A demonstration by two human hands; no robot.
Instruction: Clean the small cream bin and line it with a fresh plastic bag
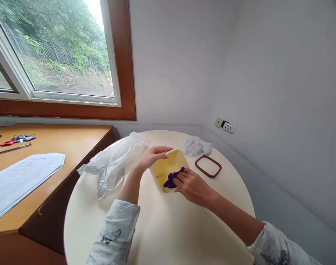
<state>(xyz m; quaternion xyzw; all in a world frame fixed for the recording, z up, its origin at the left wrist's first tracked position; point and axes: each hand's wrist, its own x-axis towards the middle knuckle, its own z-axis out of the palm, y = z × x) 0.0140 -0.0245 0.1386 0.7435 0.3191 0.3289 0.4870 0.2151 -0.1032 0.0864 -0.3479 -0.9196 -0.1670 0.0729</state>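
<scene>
A square plastic container (161, 167) with a pale rim and yellow inside is tilted over the round table. My left hand (154, 157) grips its upper left rim, thumb on the inner side and fingers along the outside. A crumpled purple cloth (172, 180) lies in the lower part of the container. My right hand (192, 186) reaches over the right edge, its bent fingers pressed on the cloth against the inner wall. Those fingers partly hide the cloth.
On the round table (162, 235) lie a clear plastic bag (115, 158) at left, a crumpled whitish bag (197, 145) at back right, and a brown rounded-rectangular lid or frame (208, 176). Papers (24, 180) rest on the wooden desk (79, 136). A wall socket (229, 127) is behind.
</scene>
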